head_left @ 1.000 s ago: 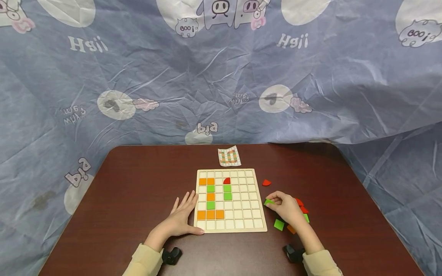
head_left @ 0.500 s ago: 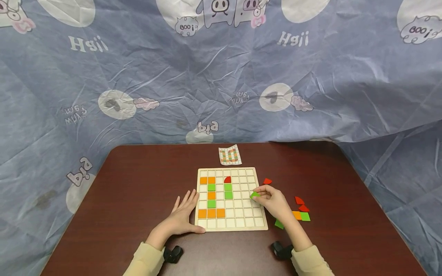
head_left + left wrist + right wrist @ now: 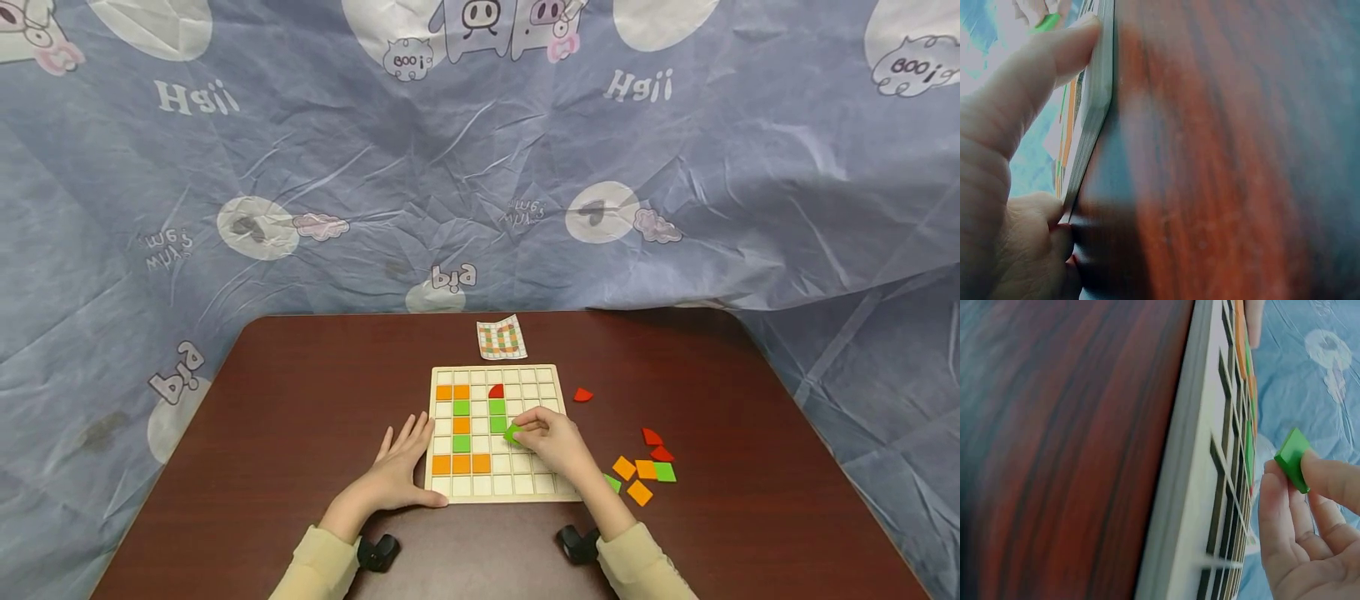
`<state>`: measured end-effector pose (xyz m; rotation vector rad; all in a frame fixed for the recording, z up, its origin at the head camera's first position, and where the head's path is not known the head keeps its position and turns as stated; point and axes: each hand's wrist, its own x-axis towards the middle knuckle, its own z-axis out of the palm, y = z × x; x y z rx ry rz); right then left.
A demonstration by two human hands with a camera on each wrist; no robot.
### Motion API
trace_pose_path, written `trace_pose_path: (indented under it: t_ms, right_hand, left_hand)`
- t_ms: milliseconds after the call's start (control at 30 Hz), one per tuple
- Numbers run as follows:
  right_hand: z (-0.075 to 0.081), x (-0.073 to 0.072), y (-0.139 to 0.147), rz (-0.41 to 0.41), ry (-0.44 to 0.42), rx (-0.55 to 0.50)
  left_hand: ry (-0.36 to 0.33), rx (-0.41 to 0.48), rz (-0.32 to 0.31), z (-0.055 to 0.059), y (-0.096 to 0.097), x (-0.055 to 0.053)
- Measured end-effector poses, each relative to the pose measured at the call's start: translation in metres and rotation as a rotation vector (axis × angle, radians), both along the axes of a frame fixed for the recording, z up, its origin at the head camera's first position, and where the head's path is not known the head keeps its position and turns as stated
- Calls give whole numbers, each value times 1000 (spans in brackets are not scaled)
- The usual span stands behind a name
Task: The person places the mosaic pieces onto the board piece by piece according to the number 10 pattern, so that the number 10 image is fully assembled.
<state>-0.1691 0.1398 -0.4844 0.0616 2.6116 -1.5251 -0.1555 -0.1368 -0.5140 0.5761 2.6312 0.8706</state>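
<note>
A cream grid board (image 3: pixel 543 484) lies on the table, with orange and green square tiles and a red quarter-round tile (image 3: pixel 497 392) set in its cells. My right hand (image 3: pixel 553 440) pinches a green square tile (image 3: pixel 1294 460) between thumb and fingertips, above the middle of the board, just right of the column of green tiles (image 3: pixel 498 416). At the board's left edge my left hand (image 3: pixel 397 473) rests with fingers spread and straight. Its thumb (image 3: pixel 1054 59) lies at the near left corner of the board, as the left wrist view shows.
Loose orange tiles (image 3: pixel 640 492), a green tile (image 3: pixel 665 472) and red quarter-round tiles (image 3: pixel 652 436) lie to the right of the board. Another red tile (image 3: pixel 582 395) sits by its right edge. A small printed grid card (image 3: pixel 502 338) lies beyond the board.
My right hand has carried the green tile leftward from beside the loose tiles to over the board's middle, uncovering orange tiles. My left hand has stayed at the board's edge.
</note>
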Motion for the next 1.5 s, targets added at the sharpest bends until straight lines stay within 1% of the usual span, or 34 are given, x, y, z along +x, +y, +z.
trace_pose_path:
  t_ms: [67, 300, 600, 967, 1167, 1333, 1500]
  right_hand:
    - [-1, -1, -5, 16, 7, 20]
    - [-3, -3, -17, 82, 73, 101]
    - [-3, -3, -22, 100, 103, 174]
    - [-4, -2, -23, 120, 181, 266]
    - [-6, -2, -25, 132, 190, 282]
    - [-5, -1, -26, 126, 191, 295]
    - [-3, 1, -25, 119, 164, 288]
  left_hand:
    - [-2, 5, 3, 0, 0, 0]
    - [7, 9, 4, -1, 0, 1]
    - [3, 17, 0, -3, -1, 0]
    - [-11, 26, -10, 0, -1, 1]
    - [-12, 16, -11, -1, -1, 1]
    - [-6, 19, -7, 0, -1, 2]
    - [-3, 20, -7, 0, -1, 2]
